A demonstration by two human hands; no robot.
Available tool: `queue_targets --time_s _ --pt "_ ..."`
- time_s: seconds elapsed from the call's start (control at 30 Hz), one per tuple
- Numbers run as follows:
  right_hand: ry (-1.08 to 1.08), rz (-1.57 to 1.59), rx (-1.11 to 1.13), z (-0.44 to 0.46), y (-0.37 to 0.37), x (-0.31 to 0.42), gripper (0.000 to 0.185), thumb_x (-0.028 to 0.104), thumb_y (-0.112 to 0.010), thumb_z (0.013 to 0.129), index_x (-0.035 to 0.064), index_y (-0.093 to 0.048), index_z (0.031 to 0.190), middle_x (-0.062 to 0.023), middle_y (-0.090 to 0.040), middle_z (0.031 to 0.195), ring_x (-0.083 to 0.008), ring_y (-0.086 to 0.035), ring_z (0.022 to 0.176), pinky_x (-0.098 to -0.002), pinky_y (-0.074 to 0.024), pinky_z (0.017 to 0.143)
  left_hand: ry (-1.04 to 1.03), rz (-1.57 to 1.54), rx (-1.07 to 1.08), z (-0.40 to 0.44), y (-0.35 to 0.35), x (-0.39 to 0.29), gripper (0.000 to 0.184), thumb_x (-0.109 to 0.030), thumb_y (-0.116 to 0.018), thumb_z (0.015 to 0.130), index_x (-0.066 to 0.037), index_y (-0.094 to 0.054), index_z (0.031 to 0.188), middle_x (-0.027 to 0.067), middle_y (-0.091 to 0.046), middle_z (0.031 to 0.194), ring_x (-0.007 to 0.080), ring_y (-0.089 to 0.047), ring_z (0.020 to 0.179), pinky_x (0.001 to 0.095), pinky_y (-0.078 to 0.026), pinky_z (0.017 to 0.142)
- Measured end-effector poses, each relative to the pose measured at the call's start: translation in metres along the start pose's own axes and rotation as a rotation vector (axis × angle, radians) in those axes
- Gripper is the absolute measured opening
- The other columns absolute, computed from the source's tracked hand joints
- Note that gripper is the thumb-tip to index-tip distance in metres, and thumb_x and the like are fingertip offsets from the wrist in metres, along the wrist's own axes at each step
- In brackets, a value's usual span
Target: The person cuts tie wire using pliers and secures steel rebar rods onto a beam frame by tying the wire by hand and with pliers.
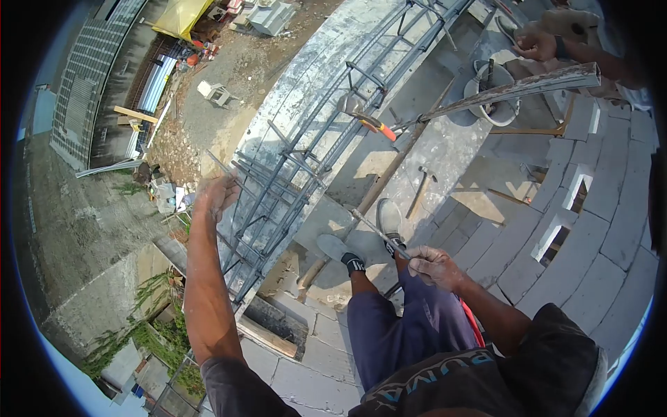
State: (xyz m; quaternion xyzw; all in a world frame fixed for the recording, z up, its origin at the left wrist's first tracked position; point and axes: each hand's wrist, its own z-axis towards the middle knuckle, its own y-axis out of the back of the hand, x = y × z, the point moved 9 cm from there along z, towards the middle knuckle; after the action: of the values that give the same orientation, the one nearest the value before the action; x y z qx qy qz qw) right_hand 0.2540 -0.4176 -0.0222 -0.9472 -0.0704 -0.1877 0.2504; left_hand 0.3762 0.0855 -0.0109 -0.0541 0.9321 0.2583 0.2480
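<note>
My left hand (219, 196) reaches out to the near end of a long rebar cage (292, 156), its fingers curled at the bar ends there. It seems to grip a bar, though the fingers partly hide the contact. Closed around the lower end of a thin metal rod (379, 233), my right hand (432, 267) is in front of my thigh. The rod slants up and away over my shoes. On the concrete ledge (445, 149) beyond my feet lies a hammer (420, 191) with a wooden handle. A tool with an orange and yellow handle (379, 127) rests against the cage.
At the upper right another person's hand (535, 43) is over a bucket (501, 111). A long, dirty beam (521, 87) crosses near it. Pale block walling (556, 243) stands to the right, with openings. Left of the cage is a drop to the ground (208, 125).
</note>
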Motion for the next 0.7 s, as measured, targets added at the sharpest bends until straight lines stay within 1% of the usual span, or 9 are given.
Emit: queue_targets --time_s 0.03,0.1,0.2,0.27,0.3,0.4,0.53,0.6,0.7 --pt "0.004 0.001 0.024 -0.001 -0.002 0.000 0.034 0.024 -0.058 0.099 0.0040 -0.057 0.127 0.0020 -0.059 0.082 -0.0026 -0.043 0.054 -0.0181 -0.0325 0.047 -0.060 -0.072 -0.005 0.000 0.001 -0.020 0.012 -0.020 -0.066 0.090 -0.008 -0.064 0.092 0.0017 -0.065 0.082 0.0091 -0.060 0.067 0.0213 -0.051 0.058" --pt "0.020 0.005 0.031 0.000 -0.001 -0.004 0.035 0.026 -0.058 0.099 0.0055 -0.057 0.127 0.0031 -0.058 0.082 -0.0020 -0.043 0.056 -0.0184 -0.0329 0.048 -0.171 -0.188 0.032 0.011 -0.001 -0.062 0.011 -0.020 -0.063 0.093 -0.010 -0.063 0.096 0.0012 -0.066 0.085 0.0088 -0.059 0.068 0.0210 -0.051 0.062" --pt "0.037 -0.004 0.047 -0.001 -0.003 -0.004 0.034 0.027 -0.059 0.099 0.0071 -0.059 0.126 0.0062 -0.058 0.083 -0.0008 -0.042 0.059 -0.0187 -0.0326 0.050 -0.373 -0.417 0.024 0.008 -0.027 -0.147 0.017 -0.020 -0.062 0.096 -0.007 -0.060 0.105 0.0038 -0.065 0.100 0.0119 -0.062 0.087 0.0235 -0.053 0.076" --pt "0.053 0.024 0.054 0.003 -0.006 -0.009 0.034 0.027 -0.059 0.099 0.0064 -0.060 0.125 0.0070 -0.058 0.083 -0.0006 -0.041 0.059 -0.0183 -0.0320 0.050 -0.424 -0.545 0.085 0.008 -0.059 -0.194 0.023 -0.019 -0.060 0.097 -0.004 -0.057 0.114 0.0056 -0.064 0.104 0.0152 -0.062 0.096 0.0260 -0.053 0.083" --pt "0.054 0.036 0.039 0.004 -0.006 -0.007 0.033 0.023 -0.058 0.099 0.0039 -0.058 0.126 0.0036 -0.056 0.079 -0.0021 -0.041 0.056 -0.0202 -0.0311 0.048 -0.445 -0.608 0.115 0.010 -0.079 -0.216 0.026 -0.018 -0.060 0.097 -0.003 -0.055 0.118 0.0065 -0.064 0.106 0.0169 -0.062 0.100 0.0273 -0.054 0.086" --pt "0.036 0.081 0.031 0.004 -0.002 -0.014 0.033 0.024 -0.059 0.099 0.0041 -0.059 0.126 0.0041 -0.056 0.079 -0.0015 -0.041 0.056 -0.0201 -0.0306 0.048 -0.430 -0.623 0.229 0.023 -0.146 -0.265 0.032 -0.016 -0.057 0.098 0.001 -0.051 0.125 0.0101 -0.063 0.107 0.0215 -0.061 0.107 0.0314 -0.053 0.093" --pt "0.111 0.129 0.001 -0.003 0.012 -0.008 0.032 0.023 -0.059 0.099 0.0043 -0.059 0.125 0.0027 -0.059 0.080 -0.0014 -0.041 0.055 -0.0200 -0.0297 0.046 -0.321 -0.489 0.369 0.035 -0.238 -0.305 0.032 -0.014 -0.055 0.098 0.004 -0.051 0.124 0.0134 -0.062 0.107 0.0229 -0.062 0.105 0.0304 -0.055 0.091" --pt "0.048 0.190 -0.039 -0.008 0.026 -0.019 0.036 0.025 -0.059 0.099 0.0035 -0.057 0.127 0.0040 -0.059 0.083 -0.0013 -0.042 0.058 -0.0194 -0.0321 0.048 -0.300 -0.341 0.408 0.028 -0.273 -0.316 0.031 -0.013 -0.054 0.098 0.006 -0.052 0.122 0.0151 -0.061 0.107 0.0232 -0.062 0.103 0.0287 -0.058 0.088" --pt "0.011 0.232 -0.083 -0.015 0.047 -0.021 0.035 0.024 -0.058 0.099 0.0033 -0.056 0.127 0.0038 -0.059 0.084 -0.0017 -0.043 0.057 -0.0193 -0.0338 0.048 -0.228 -0.261 0.508 0.043 -0.319 -0.320 0.028 -0.011 -0.052 0.098 0.008 -0.053 0.119 0.0164 -0.062 0.104 0.0226 -0.065 0.094 0.0259 -0.060 0.079"
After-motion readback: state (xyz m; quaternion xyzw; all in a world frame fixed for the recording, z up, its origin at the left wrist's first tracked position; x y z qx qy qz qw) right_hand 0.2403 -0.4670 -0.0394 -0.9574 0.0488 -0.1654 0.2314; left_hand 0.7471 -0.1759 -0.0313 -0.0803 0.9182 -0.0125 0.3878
